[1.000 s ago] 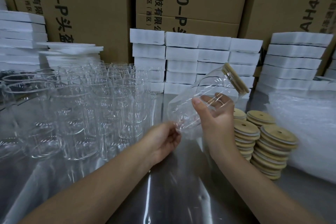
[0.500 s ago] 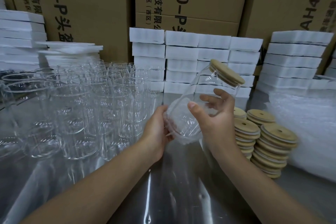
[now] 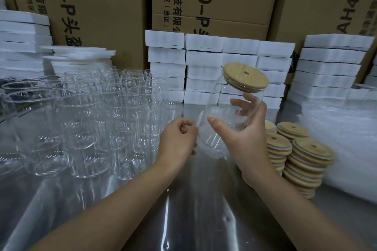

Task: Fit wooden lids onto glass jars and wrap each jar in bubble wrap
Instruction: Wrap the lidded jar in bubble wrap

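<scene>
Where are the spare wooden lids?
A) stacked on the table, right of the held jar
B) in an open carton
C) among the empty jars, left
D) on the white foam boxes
A: the lid stacks stand on the table, right of the jar that the right hand grips.

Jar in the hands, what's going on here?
A person holds a jar tilted above the table. The right hand grips its body; the left hand pinches what looks like clear film at its base. The lid is already on. Left stand open jars; right, spare lids and bubble wrap.
</scene>
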`<state>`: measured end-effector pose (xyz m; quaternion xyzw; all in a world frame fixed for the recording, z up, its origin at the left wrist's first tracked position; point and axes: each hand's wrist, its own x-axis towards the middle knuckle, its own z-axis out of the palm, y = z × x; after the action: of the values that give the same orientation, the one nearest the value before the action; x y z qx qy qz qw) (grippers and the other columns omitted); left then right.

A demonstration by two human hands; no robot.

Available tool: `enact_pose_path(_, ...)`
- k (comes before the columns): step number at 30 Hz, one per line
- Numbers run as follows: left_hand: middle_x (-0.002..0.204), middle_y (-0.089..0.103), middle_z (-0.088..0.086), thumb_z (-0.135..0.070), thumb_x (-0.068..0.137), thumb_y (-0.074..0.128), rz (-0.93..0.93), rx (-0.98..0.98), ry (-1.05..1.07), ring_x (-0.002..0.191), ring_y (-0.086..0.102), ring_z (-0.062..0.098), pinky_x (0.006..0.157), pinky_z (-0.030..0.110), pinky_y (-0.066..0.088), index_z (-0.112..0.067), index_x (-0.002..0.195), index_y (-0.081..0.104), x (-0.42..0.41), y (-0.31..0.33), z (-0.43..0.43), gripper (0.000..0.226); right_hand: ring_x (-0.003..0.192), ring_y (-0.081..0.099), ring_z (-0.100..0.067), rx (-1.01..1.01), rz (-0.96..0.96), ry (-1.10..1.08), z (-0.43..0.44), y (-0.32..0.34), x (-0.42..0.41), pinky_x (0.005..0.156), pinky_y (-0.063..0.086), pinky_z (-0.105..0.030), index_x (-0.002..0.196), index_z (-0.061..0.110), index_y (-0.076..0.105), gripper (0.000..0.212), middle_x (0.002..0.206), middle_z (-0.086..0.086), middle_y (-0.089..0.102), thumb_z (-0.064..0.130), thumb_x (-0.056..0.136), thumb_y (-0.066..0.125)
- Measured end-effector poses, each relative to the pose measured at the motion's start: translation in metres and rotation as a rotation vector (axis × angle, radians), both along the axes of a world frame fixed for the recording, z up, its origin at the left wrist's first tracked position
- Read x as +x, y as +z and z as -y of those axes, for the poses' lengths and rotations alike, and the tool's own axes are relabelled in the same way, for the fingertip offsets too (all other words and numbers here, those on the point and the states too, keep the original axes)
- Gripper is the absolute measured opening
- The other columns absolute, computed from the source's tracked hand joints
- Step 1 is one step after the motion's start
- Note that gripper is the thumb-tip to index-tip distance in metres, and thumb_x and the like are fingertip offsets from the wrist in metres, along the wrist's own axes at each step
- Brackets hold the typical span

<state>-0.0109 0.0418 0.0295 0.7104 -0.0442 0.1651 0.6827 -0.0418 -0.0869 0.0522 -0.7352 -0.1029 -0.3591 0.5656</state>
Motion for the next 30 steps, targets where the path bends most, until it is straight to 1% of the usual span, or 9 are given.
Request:
enact_pose_path(5, 0.067, 0.056, 0.003, 0.002, 0.083, 0.064, -0.077, -0.084, -0.030, 0.051, 0.057, 0.008, 0.049, 0.019, 0.051, -0.013, 0.079, 0.060, -0.002, 0.002, 0.003, 0.016, 0.106, 0.049, 0.006, 0.006, 0.026, -0.021, 0.000, 0.001, 0.001, 0.092, 0.045, -0.024, 0.112, 0.037, 0.039, 0.068, 0.118, 0.012, 0.052, 0.035, 0.062, 0.085)
enact_pose_path(9, 0.065, 0.056, 0.004, 0.003, 0.085, 0.062, -0.013, -0.202, -0.052, 0.044, 0.057, 0.002, 0.048, 0.019, 0.051, -0.014, 0.088, 0.057, -0.006, 0.006, 0.005, 0.018, 0.113, 0.056, -0.018, -0.019, 0.024, -0.009, -0.001, -0.003, 0.006, 0.094, 0.048, -0.044, 0.123, 0.019, 0.037, 0.085, 0.121, 0.000, 0.054, 0.029, 0.057, 0.090)
enact_pose_path(13, 0.072, 0.056, 0.005, 0.007, 0.088, 0.054, 0.120, -0.285, -0.024, 0.053, 0.058, 0.003, 0.054, 0.018, 0.051, -0.018, 0.089, 0.058, -0.007, 0.012, 0.002, 0.026, 0.115, 0.051, -0.019, -0.125, -0.005, -0.051, -0.006, -0.007, 0.006, 0.092, 0.048, -0.041, 0.117, 0.036, 0.033, 0.088, 0.120, 0.004, 0.050, 0.054, 0.045, 0.080)
enact_pose_path(17, 0.080, 0.057, -0.006, 0.001, 0.086, 0.055, 0.271, -0.257, -0.119, 0.074, 0.056, -0.001, 0.074, 0.016, 0.047, -0.023, 0.100, 0.059, -0.013, 0.014, 0.001, 0.028, 0.112, 0.050, -0.016, -0.105, -0.014, -0.069, -0.006, -0.006, 0.004, 0.093, 0.048, -0.038, 0.116, 0.033, 0.037, 0.086, 0.115, 0.007, 0.050, 0.064, 0.045, 0.076)
enact_pose_path(19, 0.101, 0.058, -0.007, -0.009, 0.074, 0.052, 0.334, -0.187, -0.266, 0.094, 0.057, -0.002, 0.081, 0.016, 0.048, -0.031, 0.116, 0.051, -0.017, 0.013, -0.001, 0.047, 0.113, 0.051, -0.018, -0.050, -0.016, -0.050, -0.005, -0.004, 0.004, 0.094, 0.047, -0.042, 0.120, 0.028, 0.038, 0.090, 0.116, 0.006, 0.051, 0.063, 0.047, 0.077)
enact_pose_path(23, 0.149, 0.021, -0.027, -0.025, 0.070, 0.075, 0.462, 0.423, -0.329, 0.141, 0.022, -0.006, 0.115, 0.021, 0.026, -0.048, 0.141, 0.011, -0.020, 0.002, -0.001, 0.099, 0.112, 0.048, -0.014, 0.063, -0.059, 0.003, -0.005, 0.001, 0.001, 0.098, 0.044, -0.040, 0.127, 0.029, 0.032, 0.088, 0.120, 0.006, 0.051, 0.068, 0.056, 0.067)
enact_pose_path(26, 0.148, 0.012, -0.033, -0.035, 0.063, 0.090, 0.463, 0.457, -0.189, 0.142, 0.016, -0.008, 0.114, 0.018, 0.023, -0.055, 0.139, -0.004, -0.018, -0.001, 0.003, 0.122, 0.117, 0.050, -0.016, 0.117, -0.095, 0.112, -0.006, 0.001, 0.001, 0.100, 0.044, -0.040, 0.122, 0.033, 0.032, 0.069, 0.120, 0.009, 0.051, 0.062, 0.066, 0.060)
enact_pose_path(28, 0.151, 0.024, -0.027, -0.050, 0.055, 0.088, 0.386, 0.364, -0.162, 0.135, 0.032, -0.009, 0.106, 0.014, 0.032, -0.065, 0.138, -0.005, -0.018, 0.000, 0.004, 0.125, 0.118, 0.049, -0.011, 0.071, -0.088, 0.139, -0.009, -0.001, 0.001, 0.098, 0.043, -0.029, 0.113, 0.040, 0.034, 0.056, 0.119, 0.010, 0.052, 0.060, 0.067, 0.060)
enact_pose_path(30, 0.139, 0.046, -0.024, -0.063, 0.046, 0.080, 0.308, 0.305, -0.136, 0.117, 0.050, -0.012, 0.095, 0.016, 0.044, -0.064, 0.140, -0.003, -0.018, 0.001, 0.002, 0.125, 0.119, 0.047, -0.008, 0.025, -0.087, 0.148, -0.012, -0.005, 0.000, 0.096, 0.042, -0.027, 0.113, 0.041, 0.037, 0.062, 0.120, 0.011, 0.053, 0.059, 0.063, 0.068)
